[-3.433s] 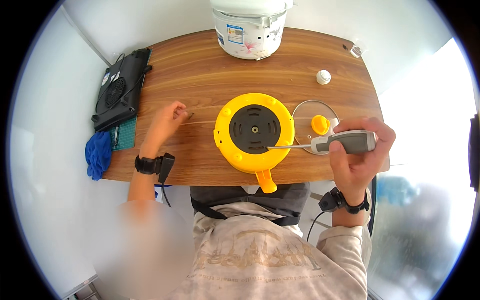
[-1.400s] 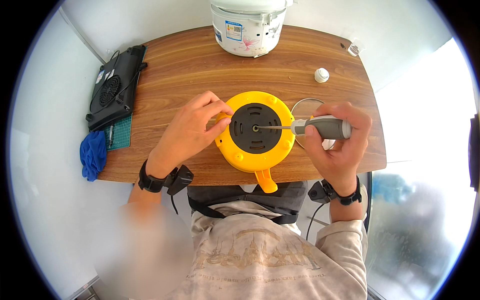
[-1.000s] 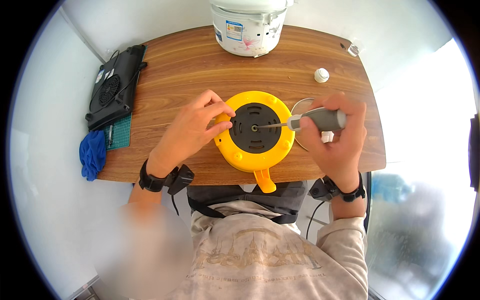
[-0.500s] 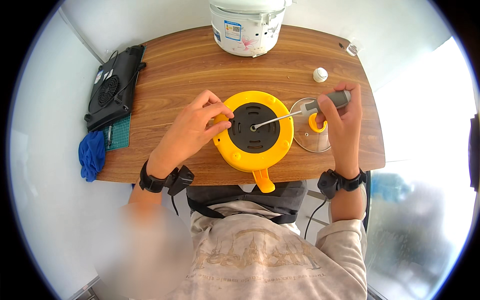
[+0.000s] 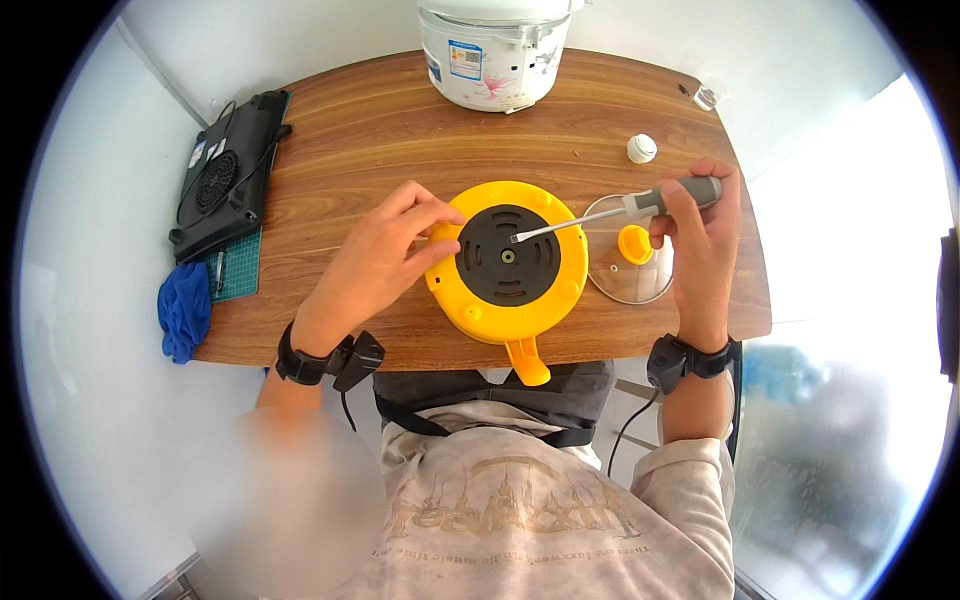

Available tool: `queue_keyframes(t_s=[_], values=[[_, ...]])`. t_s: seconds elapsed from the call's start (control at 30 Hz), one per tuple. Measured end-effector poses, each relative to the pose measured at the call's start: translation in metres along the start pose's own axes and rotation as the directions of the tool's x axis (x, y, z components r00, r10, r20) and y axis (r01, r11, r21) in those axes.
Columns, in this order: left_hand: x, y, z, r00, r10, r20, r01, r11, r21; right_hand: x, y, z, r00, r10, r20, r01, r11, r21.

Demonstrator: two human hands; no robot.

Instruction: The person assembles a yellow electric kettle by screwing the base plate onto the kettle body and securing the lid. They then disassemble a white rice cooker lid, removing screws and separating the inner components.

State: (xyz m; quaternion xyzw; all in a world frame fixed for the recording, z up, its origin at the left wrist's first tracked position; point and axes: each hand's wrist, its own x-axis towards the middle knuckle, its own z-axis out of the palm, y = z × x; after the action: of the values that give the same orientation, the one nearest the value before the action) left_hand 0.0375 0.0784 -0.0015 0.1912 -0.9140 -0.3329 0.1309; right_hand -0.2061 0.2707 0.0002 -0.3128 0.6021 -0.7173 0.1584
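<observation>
A yellow pot (image 5: 480, 318) with a stubby handle (image 5: 530, 365) lies upside down near the table's front edge. Its round black base plate (image 5: 535, 275) has curved slots and a small central recess (image 5: 508, 256). My left hand (image 5: 385, 240) is at the pot's left rim, thumb and fingers apart, with the fingertips over the yellow edge. In my closed right hand (image 5: 705, 235) is a grey-handled screwdriver (image 5: 665, 198). Its flat tip is over the plate, just beyond the central recess; whether it touches cannot be told.
Right of the pot lies a glass lid (image 5: 630, 285) with a yellow knob (image 5: 634, 245). Behind it stands a small white cap (image 5: 641, 149). A white rice cooker (image 5: 490, 70) is at the back. On the left are a black cooling pad (image 5: 225, 175), a green mat (image 5: 240, 268) and a blue cloth (image 5: 184, 310).
My right hand has moved right and slightly up, lifting the screwdriver tip out of the central recess. My left fingertips have shifted slightly left, and the lid has slid right.
</observation>
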Motion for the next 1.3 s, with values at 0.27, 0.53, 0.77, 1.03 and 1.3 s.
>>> queue_keyframes(t_s=[0.27, 0.53, 0.77, 1.03, 1.3], values=[[-0.003, -0.08, -0.015, 0.964, -0.154, -0.218, 0.184, 0.974, 0.129, -0.008, -0.004, -0.007, 1.0, -0.022, -0.004, 0.023, 0.999, 0.03], [-0.002, -0.136, -0.001, 0.943, -0.315, -0.111, 0.333, 0.902, 0.275, -0.01, -0.002, -0.009, 0.999, -0.032, 0.014, 0.032, 0.999, 0.037], [0.0, -0.146, 0.008, 0.97, -0.219, -0.11, 0.241, 0.933, 0.268, -0.017, -0.011, -0.01, 0.996, -0.08, 0.026, 0.08, 0.997, -0.007], [0.006, -0.054, -0.019, 0.948, -0.309, -0.078, 0.3, 0.948, -0.103, -0.022, -0.011, -0.01, 0.993, -0.116, 0.023, 0.116, 0.993, -0.019], [0.012, 0.034, -0.002, 0.991, 0.081, 0.102, -0.076, 0.996, -0.055, -0.022, -0.01, -0.01, 0.987, -0.161, -0.005, 0.16, 0.987, -0.032]])
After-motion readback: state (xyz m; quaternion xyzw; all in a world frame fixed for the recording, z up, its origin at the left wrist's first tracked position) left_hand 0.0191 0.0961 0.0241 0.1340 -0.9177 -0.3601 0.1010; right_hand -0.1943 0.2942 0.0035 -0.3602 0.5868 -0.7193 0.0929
